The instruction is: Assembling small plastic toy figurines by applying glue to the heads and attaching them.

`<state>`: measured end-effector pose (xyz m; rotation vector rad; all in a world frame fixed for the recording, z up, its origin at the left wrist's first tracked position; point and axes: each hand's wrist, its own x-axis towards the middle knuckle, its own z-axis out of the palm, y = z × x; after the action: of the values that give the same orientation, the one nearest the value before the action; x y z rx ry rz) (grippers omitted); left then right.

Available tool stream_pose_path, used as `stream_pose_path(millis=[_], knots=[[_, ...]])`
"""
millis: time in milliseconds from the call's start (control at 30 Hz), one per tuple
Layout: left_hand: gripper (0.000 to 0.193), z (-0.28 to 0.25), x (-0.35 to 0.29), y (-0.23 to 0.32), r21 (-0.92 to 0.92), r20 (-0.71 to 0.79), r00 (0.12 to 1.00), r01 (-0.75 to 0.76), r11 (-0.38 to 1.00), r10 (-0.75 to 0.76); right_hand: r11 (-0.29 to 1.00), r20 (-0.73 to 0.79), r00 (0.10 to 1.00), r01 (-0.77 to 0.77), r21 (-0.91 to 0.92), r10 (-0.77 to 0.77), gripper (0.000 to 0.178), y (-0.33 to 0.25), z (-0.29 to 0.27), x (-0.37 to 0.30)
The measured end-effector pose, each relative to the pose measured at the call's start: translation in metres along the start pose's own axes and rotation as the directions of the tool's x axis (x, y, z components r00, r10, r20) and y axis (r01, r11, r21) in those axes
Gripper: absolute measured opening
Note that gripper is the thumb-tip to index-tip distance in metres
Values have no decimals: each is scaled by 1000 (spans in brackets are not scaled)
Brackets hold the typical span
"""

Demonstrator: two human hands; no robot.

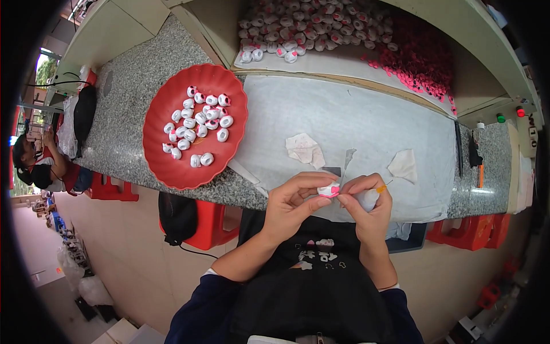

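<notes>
My left hand (286, 206) pinches a small white rounded piece (324, 191) between thumb and fingertips. A bright pink part (334, 190) sits on its right side. The thumb and forefinger of my right hand (366, 221) meet that piece at the pink part. Tucked in the same hand is a small whitish squeeze bottle (368, 200) with a thin orange-based nozzle, tip pointing away to the right. Both hands are over the near edge of the white work sheet (275, 123). Whether the pink part is fixed to the piece I cannot tell.
At left, a red scalloped tray (153, 143) holds several similar white-and-pink pieces. Crumpled cloths (305, 150) lie on the sheet. A shelf at the back bears heaps of white pieces (321, 26) and pink parts (418, 60). Red stools (215, 226) stand below; another person (48, 160) sits far left.
</notes>
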<state>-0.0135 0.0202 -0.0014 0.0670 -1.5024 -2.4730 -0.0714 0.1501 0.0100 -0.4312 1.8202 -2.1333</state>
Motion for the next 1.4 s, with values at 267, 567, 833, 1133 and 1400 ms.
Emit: stream_pose_path(millis=[267, 567, 833, 1133, 1400], knots=[[25, 6, -1, 6, -159, -20, 987, 157, 975, -162, 991, 174, 980, -109, 82, 93, 32, -10, 0, 1], [23, 3, -5, 1, -52, 63, 994, 91, 994, -87, 946, 222, 963, -207, 249, 152, 27, -5, -8, -2], [28, 4, -2, 5, 41, 58, 990, 127, 991, -129, 946, 124, 970, -234, 223, 211, 22, -3, -6, -4], [27, 3, -6, -1, 71, 18, 999, 31, 997, -32, 945, 154, 969, -227, 236, 195, 22, -2, -3, -5], [26, 3, -7, -1, 64, 21, 1000, -10, 998, 9, 929, 165, 961, -261, 261, 223, 22, -3, -2, -5]])
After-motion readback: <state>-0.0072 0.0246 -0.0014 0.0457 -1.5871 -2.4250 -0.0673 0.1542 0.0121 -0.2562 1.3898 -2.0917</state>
